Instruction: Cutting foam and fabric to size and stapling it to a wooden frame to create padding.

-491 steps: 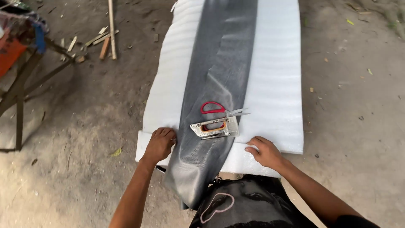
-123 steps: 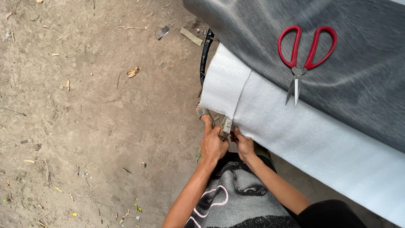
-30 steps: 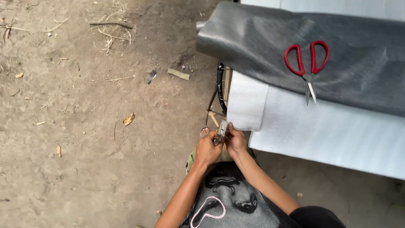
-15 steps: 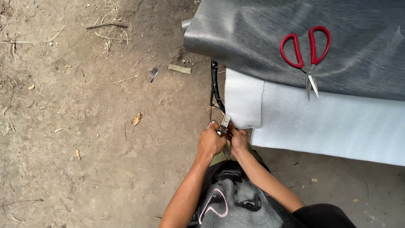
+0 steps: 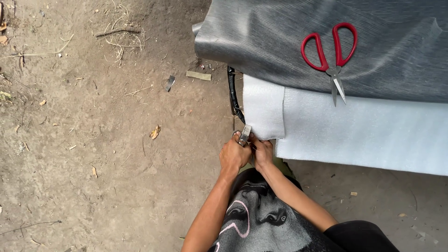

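Since half a second ago the view has shifted slightly; both hands remain at the same corner, and the red-handled scissors (image 5: pixel 330 55) lie unmoved on the dark grey vinyl sheet (image 5: pixel 373 28).

Left hand (image 5: pixel 233 155) is closed around a small metal stapler (image 5: pixel 244 135), held upright against the lower corner of the white foam sheet (image 5: pixel 354 135). Right hand (image 5: pixel 262 153) pinches the folded foam edge just beside the tool, fingers closed on the material. A black curved frame edge (image 5: pixel 232 95) shows at the foam's left side, above the hands.

Handling judgement: the foam appears light, soft and easily creased or torn; it is best held at the folded corner, close to the fastening point, with flat finger pressure. The vinyl looks supple yet heavier and likely slick. The stapler looks rigid and compact, suited to a full-palm hold.

Bare dirt ground (image 5: pixel 93 140) with scattered twigs and leaves surrounds the work.
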